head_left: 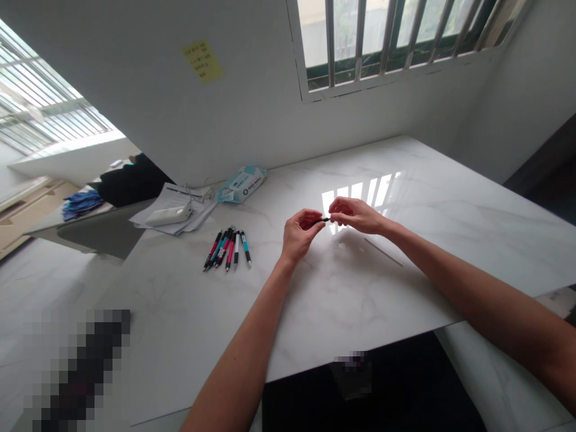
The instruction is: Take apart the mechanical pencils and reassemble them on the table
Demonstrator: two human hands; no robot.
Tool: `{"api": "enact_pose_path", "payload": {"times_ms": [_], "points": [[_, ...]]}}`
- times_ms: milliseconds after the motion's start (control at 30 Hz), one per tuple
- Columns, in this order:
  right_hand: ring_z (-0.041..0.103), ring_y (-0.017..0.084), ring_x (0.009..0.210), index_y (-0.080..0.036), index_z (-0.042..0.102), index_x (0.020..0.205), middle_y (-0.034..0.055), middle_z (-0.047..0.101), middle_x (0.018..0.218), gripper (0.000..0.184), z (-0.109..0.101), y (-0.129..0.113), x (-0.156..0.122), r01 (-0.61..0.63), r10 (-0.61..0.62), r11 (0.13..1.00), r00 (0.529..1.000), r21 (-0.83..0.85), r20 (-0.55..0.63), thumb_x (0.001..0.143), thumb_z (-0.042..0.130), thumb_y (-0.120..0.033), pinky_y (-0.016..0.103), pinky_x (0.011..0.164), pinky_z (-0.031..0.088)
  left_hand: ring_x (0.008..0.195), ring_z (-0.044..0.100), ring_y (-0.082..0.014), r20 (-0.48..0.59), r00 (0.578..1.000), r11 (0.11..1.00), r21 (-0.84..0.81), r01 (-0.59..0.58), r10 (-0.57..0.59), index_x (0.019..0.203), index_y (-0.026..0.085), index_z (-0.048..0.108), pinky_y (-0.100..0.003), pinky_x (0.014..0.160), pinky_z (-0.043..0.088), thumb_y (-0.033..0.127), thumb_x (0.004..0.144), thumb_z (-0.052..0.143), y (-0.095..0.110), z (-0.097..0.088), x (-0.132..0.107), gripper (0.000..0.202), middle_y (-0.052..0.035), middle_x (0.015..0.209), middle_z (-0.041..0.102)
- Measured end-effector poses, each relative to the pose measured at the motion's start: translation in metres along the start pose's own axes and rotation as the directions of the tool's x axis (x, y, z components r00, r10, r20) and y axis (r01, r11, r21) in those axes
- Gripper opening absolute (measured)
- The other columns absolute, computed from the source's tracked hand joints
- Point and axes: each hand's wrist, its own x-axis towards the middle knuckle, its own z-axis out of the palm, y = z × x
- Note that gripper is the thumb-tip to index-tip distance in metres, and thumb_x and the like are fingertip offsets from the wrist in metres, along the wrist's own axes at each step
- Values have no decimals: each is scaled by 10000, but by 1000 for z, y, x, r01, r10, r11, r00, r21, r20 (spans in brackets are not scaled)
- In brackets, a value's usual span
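My left hand (299,235) is closed round a short dark pen part (320,221), held level just above the white table. My right hand (355,215) pinches the other end of it with thumb and fingertips, so most of the part is hidden by the fingers. Below my right wrist a thin pale stick, like a pen refill or tube (383,251), lies on the tabletop. To the left of my left hand, several click pens (226,249) in red, teal, white and black lie in a loose group.
A blue and white wipes pack (243,184) lies near the wall. Beside it are papers (171,198) with a white device (169,215) on top. The marble-patterned table (342,312) ends at its front edge near my body. A yellow note (203,61) is on the wall.
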Motion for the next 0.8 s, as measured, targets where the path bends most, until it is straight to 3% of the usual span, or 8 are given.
{"api": "enact_pose_path", "payload": {"times_ms": [167, 333, 533, 667, 800], "points": [[659, 167, 711, -173, 707, 853, 64, 756, 809, 337, 0, -2, -1, -15, 18, 997, 999, -70, 39, 978, 580, -459, 298, 683, 497, 889, 738, -198, 12, 1000, 1000, 2, -1, 1, 947, 184, 744, -337, 846, 595, 350, 741, 880, -1, 0, -1, 297, -70, 978, 774], [678, 176, 741, -176, 709, 955, 66, 781, 849, 325, 0, -5, -2, -3, 5, 999, 999, -53, 42, 955, 624, -490, 294, 695, 494, 892, 736, -196, 5, 1000, 1000, -19, 18, -18, 946, 183, 740, -336, 851, 594, 352, 727, 890, 1, 0, 0, 314, -68, 974, 771], [633, 160, 695, -176, 709, 738, 49, 732, 738, 432, -2, -7, -1, -28, 38, 990, 997, -138, 69, 1005, 498, -442, 285, 695, 464, 862, 726, -192, 29, 998, 997, -54, 58, -57, 966, 181, 748, -322, 805, 578, 359, 697, 914, 5, 2, -2, 362, -63, 933, 761], [598, 147, 648, -184, 654, 695, 37, 702, 696, 473, 4, -7, 0, -43, 50, 992, 997, -119, 62, 1018, 467, -476, 282, 677, 453, 895, 723, -183, 20, 992, 974, -184, 130, -128, 1004, 199, 730, -331, 862, 567, 356, 669, 935, 7, 5, -3, 423, -54, 964, 768], [620, 155, 658, -188, 661, 722, 38, 706, 685, 471, 9, -14, -1, -56, 63, 997, 990, -57, 126, 1007, 496, -524, 281, 668, 468, 896, 710, -148, -37, 963, 896, -377, 234, -267, 1076, 229, 702, -300, 861, 554, 402, 679, 928, 8, 6, -3, 488, -49, 1063, 768]]}}
